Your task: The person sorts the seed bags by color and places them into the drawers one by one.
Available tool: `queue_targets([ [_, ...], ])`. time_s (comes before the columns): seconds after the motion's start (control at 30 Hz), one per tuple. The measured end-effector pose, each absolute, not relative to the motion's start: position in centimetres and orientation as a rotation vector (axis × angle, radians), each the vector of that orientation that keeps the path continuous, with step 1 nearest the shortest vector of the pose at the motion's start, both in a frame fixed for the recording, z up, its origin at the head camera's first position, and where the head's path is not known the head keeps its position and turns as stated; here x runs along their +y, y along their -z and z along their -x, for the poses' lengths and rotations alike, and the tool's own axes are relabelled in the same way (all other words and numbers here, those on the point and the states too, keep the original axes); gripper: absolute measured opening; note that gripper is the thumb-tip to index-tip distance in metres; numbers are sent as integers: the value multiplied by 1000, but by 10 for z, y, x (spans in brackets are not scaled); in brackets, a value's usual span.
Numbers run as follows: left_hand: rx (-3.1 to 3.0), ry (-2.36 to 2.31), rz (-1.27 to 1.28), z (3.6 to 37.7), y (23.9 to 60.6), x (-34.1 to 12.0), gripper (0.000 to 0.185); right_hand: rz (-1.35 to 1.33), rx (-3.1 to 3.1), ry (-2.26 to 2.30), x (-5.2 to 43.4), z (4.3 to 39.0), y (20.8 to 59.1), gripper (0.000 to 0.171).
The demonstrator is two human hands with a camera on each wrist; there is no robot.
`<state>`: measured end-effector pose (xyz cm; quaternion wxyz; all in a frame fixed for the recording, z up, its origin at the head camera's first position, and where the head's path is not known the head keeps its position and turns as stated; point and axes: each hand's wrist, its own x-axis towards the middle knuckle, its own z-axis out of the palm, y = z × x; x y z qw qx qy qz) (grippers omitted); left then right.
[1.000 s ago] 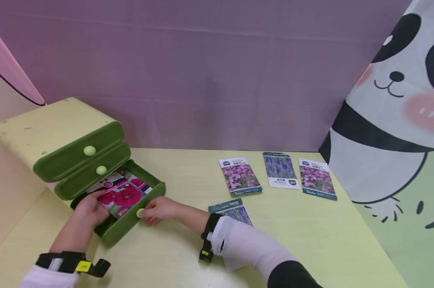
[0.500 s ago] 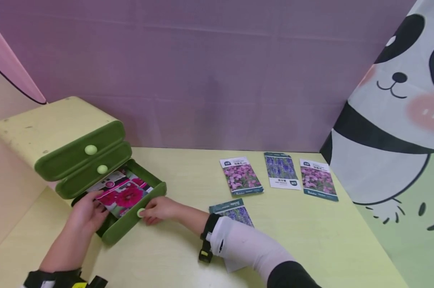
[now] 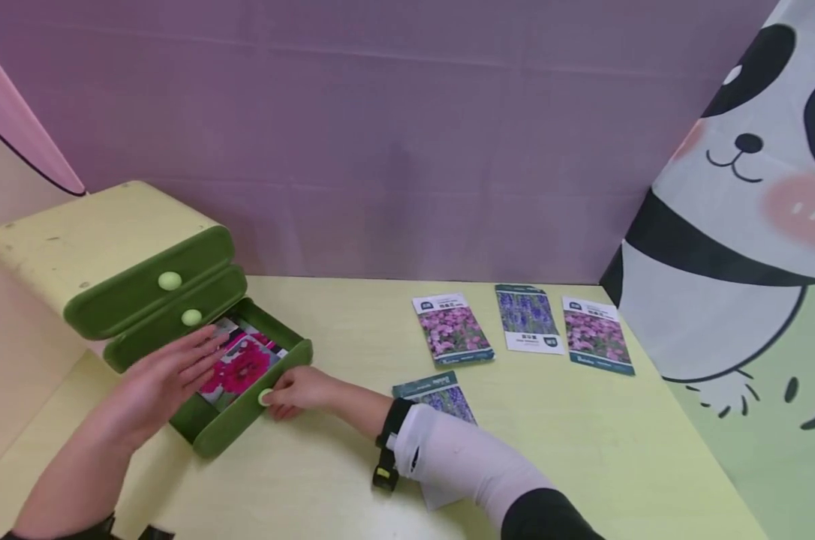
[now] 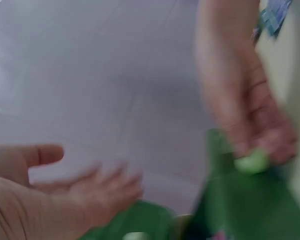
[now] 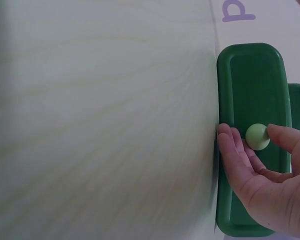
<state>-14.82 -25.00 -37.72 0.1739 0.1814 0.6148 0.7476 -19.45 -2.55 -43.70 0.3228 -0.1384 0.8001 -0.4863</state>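
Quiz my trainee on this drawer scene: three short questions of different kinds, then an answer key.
1. In the cabinet, which level is pulled out furthest: A top, B middle, C bottom?
2. True or false: the right hand holds a knob.
3. What does the left hand hold?

Key:
1. C, the bottom drawer, with a flower packet inside.
2. True.
3. Nothing; the head and left wrist views show it bare.

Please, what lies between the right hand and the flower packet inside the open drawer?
The green drawer front lies between them, seen in the head view: the right hand pinches its knob outside, the flower packet lies inside.
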Motion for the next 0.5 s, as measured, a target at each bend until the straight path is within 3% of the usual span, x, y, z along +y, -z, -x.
queue_targets([
  [0.1, 1771, -2042, -910, 146, 351, -261, 49, 376, 2096, 1271, -26, 194, 438, 24],
  [0.2, 1932, -2128, -993, 143, 321, -272, 47, 392, 2099, 1260, -27, 194, 437, 24],
  [0.37, 2556, -2384, -702, 156, 284, -286, 38, 391, 2109, 1262, -25, 195, 436, 24],
  [0.5, 3258, -1831, -506, 177, 272, -307, 41, 384, 2103, 1279, -22, 196, 440, 25],
])
